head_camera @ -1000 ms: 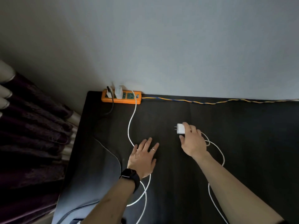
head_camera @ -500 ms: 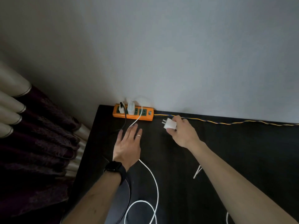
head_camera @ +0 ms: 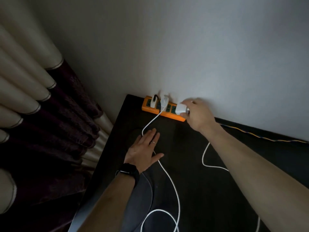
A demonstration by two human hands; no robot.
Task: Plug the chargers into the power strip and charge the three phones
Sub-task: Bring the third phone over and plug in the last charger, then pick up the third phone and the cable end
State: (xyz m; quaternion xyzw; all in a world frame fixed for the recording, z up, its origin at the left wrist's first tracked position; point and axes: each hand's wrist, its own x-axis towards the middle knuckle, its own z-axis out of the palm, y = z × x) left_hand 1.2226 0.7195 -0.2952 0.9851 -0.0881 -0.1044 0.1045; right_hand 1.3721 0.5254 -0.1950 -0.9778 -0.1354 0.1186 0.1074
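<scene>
Your right hand [head_camera: 198, 114] pinches the white charger [head_camera: 181, 109] directly over the orange power strip's [head_camera: 168, 114] right-end socket; your left hand [head_camera: 143, 152] lies flat, fingers spread.

You'll find nothing legible here: the power strip [head_camera: 167, 115], the charger [head_camera: 181, 109] in your right hand [head_camera: 198, 113] and the watch [head_camera: 129, 171] behind your left hand [head_camera: 143, 151] show no readable text.

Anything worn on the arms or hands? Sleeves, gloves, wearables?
Both forearms are bare, with no sleeves or gloves in view. The left wrist carries a black watch on a dark band. The left hand wears a thin silvery ring. The right hand wears nothing visible.
</scene>
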